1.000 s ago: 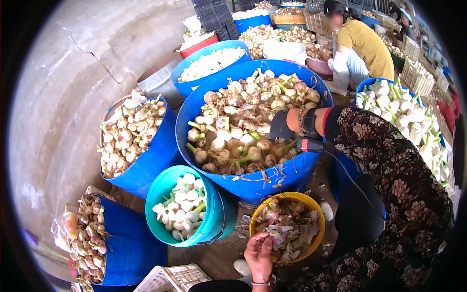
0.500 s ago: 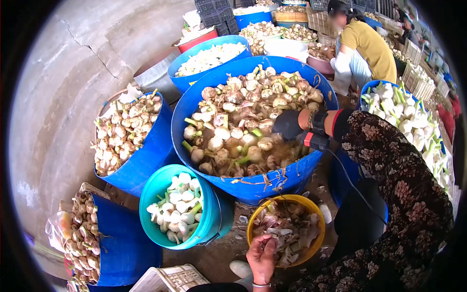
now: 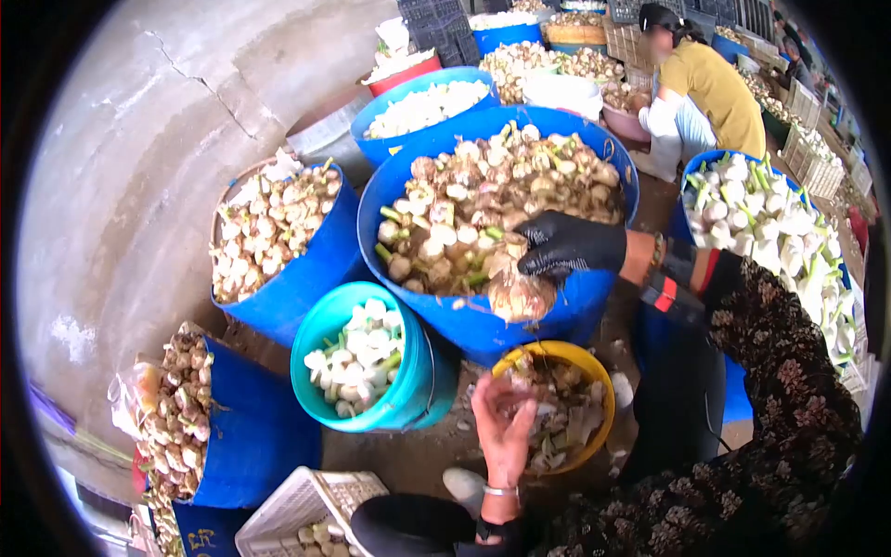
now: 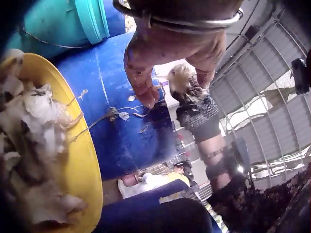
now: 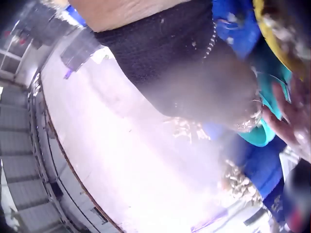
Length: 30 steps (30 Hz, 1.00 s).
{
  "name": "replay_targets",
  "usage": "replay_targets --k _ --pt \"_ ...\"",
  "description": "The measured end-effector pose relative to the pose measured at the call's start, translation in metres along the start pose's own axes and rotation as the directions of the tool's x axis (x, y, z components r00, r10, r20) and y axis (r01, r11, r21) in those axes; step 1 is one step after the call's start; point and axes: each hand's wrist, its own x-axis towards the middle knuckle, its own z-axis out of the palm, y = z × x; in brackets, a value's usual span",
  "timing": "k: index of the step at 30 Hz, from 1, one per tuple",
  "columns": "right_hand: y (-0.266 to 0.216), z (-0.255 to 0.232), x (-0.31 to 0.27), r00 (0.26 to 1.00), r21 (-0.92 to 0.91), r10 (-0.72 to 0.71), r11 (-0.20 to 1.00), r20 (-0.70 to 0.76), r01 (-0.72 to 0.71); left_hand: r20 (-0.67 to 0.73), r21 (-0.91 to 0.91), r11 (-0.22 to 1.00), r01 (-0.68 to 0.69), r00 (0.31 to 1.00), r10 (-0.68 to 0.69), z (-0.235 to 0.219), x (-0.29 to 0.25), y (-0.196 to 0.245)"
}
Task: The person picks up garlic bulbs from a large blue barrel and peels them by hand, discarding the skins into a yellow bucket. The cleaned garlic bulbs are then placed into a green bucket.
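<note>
A black textured glove covers my right hand (image 3: 574, 245), which grips a muddy, brownish garlic bulb (image 3: 522, 295) at the near rim of the big blue tub (image 3: 436, 311). Unpeeled garlic in murky water fills that tub. In the left wrist view the bulb (image 4: 183, 82) shows pale and shaggy, held by the gloved fingers (image 4: 201, 114). My bare left hand (image 3: 504, 434) is raised beside the yellow basin (image 3: 601, 427), fingers and thumb apart, nothing between them. Dry garlic skins (image 4: 41, 131) lie in the basin. The glove blurs across much of the right wrist view.
A teal bucket (image 3: 422, 376) of clean white garlic stands left of the basin. Blue barrels of garlic (image 3: 306, 278) line the left wall, and another blue tub (image 3: 687, 200) stands right. A white crate (image 3: 297, 501) is at lower left. Someone in a mustard top (image 3: 715, 97) crouches behind.
My right hand has come up out of the water with a garlic bulb and moved toward the near rim. The left hand has risen and its fingers have spread apart.
</note>
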Motion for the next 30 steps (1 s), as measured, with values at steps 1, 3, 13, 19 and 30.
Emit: replay_targets --k 1,3,13,19,30 --pt "0.007 0.024 -0.014 0.999 0.193 0.040 0.980 0.015 -0.042 0.007 -0.032 0.999 0.005 1.000 -0.005 0.004 -0.002 0.006" --pt "0.026 0.072 -0.041 0.996 0.398 0.045 0.914 0.080 -0.073 0.027 -0.102 0.995 -0.013 1.000 0.015 0.011 -0.004 0.008" --pt "0.047 0.124 -0.104 0.979 0.459 0.153 0.866 0.132 -0.197 -0.187 0.052 0.995 -0.079 0.978 0.088 0.006 -0.056 -0.007" --pt "0.047 0.154 -0.111 0.936 0.437 0.185 0.845 0.301 -0.307 -0.077 0.702 0.670 -0.242 0.909 0.410 -0.009 -0.055 -0.010" --pt "0.086 0.173 -0.095 0.960 0.492 0.100 0.842 0.260 -0.221 -0.030 0.832 0.492 -0.256 0.865 0.501 -0.010 -0.057 -0.018"
